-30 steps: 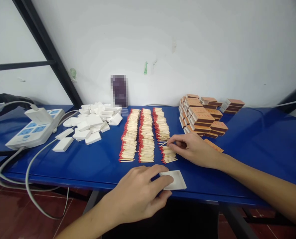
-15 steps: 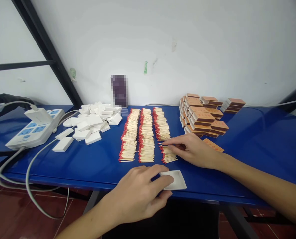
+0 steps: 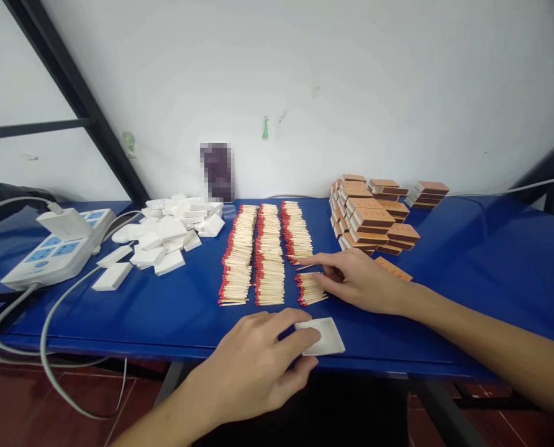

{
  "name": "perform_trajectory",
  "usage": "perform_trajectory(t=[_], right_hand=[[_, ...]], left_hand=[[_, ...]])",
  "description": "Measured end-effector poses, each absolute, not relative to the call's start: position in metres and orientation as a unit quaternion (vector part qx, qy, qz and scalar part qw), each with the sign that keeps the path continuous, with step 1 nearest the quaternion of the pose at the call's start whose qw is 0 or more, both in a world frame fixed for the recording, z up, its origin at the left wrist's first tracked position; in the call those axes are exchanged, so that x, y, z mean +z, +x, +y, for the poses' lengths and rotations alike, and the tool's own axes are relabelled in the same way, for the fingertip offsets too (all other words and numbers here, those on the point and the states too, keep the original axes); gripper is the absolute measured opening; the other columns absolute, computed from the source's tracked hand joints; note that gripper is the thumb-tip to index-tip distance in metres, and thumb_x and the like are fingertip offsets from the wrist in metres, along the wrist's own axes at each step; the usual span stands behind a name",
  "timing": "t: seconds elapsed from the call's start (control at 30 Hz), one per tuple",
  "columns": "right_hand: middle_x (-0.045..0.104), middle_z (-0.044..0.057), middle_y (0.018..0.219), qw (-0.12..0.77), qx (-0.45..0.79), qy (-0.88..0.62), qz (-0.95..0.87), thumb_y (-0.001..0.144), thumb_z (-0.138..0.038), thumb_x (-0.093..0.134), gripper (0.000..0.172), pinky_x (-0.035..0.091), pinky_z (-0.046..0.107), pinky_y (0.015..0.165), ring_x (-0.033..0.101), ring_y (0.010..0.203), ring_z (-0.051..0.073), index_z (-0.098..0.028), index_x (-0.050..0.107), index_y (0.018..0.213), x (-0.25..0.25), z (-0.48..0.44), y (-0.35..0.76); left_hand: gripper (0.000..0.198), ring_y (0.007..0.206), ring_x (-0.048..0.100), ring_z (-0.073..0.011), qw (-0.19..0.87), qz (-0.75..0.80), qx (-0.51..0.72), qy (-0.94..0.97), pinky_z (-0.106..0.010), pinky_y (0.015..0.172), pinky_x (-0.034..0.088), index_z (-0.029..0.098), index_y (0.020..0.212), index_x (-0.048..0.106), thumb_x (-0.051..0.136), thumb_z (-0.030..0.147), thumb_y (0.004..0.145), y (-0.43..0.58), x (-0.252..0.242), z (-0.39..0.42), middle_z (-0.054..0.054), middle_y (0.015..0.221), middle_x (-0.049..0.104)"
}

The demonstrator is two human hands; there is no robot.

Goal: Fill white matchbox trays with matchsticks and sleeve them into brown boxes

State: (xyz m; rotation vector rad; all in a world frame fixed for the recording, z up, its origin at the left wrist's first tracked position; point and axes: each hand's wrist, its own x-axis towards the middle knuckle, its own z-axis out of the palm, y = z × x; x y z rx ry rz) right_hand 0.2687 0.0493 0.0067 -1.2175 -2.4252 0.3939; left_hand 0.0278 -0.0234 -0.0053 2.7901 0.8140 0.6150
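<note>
My left hand [image 3: 253,363] rests at the table's front edge with its fingers on an empty white matchbox tray [image 3: 326,335], holding it in place. My right hand [image 3: 356,278] lies on the right-hand row of red-tipped matches [image 3: 298,239], its fingers pinching at a few matches in the gap near the row's front end [image 3: 310,288]. Two more rows of matches [image 3: 253,254] lie to the left. An orange matchbox sleeve [image 3: 393,268] lies flat just behind my right wrist.
A heap of white inner trays [image 3: 169,233] lies at the left, with a white power strip [image 3: 56,248] and its cables beyond. Stacked orange matchbox sleeves [image 3: 374,214] stand at the back right. The blue table [image 3: 491,261] backs onto a white wall.
My right fingers have shifted a little along the right-hand row of matches and spread slightly. The left hand stays on the white tray. The camera has tilted slightly.
</note>
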Motion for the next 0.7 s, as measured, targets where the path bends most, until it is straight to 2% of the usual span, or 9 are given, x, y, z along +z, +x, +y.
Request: perform_trajectory(t=[0.13,0.23,0.37,0.47,0.57,0.7], right_hand=[[0.053,-0.003,0.058,0.181,0.169,-0.428,-0.869,0.095,-0.038,0.049,0.035,0.032,0.026,0.055,0.047,0.052,0.013,-0.016,0.074,0.108,0.015,0.047,0.270],[0.054,-0.002,0.061,0.157,0.175,-0.424,-0.874,0.097,-0.045,0.048,0.040,0.033,0.026,0.055,0.048,0.053,0.013,-0.017,0.073,0.111,0.020,0.045,0.272],[0.051,-0.004,0.061,0.136,0.165,-0.423,-0.880,0.090,-0.053,0.058,0.044,0.035,0.025,0.053,0.046,0.053,0.012,-0.018,0.072,0.115,0.022,0.042,0.273],[0.056,-0.002,0.064,0.133,0.141,-0.424,-0.885,0.088,-0.057,0.061,0.047,0.039,0.028,0.061,0.052,0.061,0.015,-0.021,0.072,0.116,0.021,0.039,0.273],[0.057,-0.001,0.064,0.129,0.119,-0.428,-0.886,0.089,-0.057,0.060,0.045,0.040,0.029,0.065,0.055,0.067,0.018,-0.024,0.073,0.116,0.021,0.037,0.272],[0.057,-0.002,0.063,0.128,0.152,-0.415,-0.888,0.092,-0.052,0.058,0.038,0.037,0.028,0.059,0.051,0.058,0.014,-0.024,0.074,0.111,0.023,0.038,0.270]], left_hand=[[0.022,0.096,0.069,-0.0244,0.089,0.271,0.203,0.937,-0.039,0.075,0.059,0.024,0.120,0.055,0.053,0.023,0.098,0.028,-0.005,-0.023,-0.005,0.121,0.063],[0.022,0.098,0.069,-0.0249,0.087,0.275,0.203,0.936,-0.040,0.076,0.059,0.024,0.120,0.055,0.053,0.023,0.098,0.027,-0.005,-0.023,-0.005,0.122,0.063],[0.022,0.098,0.069,-0.0248,0.095,0.279,0.202,0.934,-0.039,0.076,0.060,0.024,0.120,0.055,0.053,0.023,0.098,0.027,-0.005,-0.024,-0.005,0.122,0.063],[0.023,0.097,0.069,-0.0244,0.099,0.278,0.201,0.934,-0.039,0.076,0.060,0.024,0.121,0.055,0.054,0.023,0.098,0.027,-0.005,-0.025,-0.005,0.120,0.063],[0.023,0.098,0.069,-0.0242,0.100,0.279,0.203,0.933,-0.038,0.076,0.060,0.024,0.120,0.055,0.054,0.023,0.098,0.027,-0.004,-0.025,-0.005,0.119,0.064],[0.022,0.097,0.069,-0.0239,0.099,0.278,0.204,0.934,-0.038,0.076,0.059,0.023,0.120,0.055,0.055,0.023,0.097,0.027,-0.004,-0.024,-0.005,0.119,0.064]])
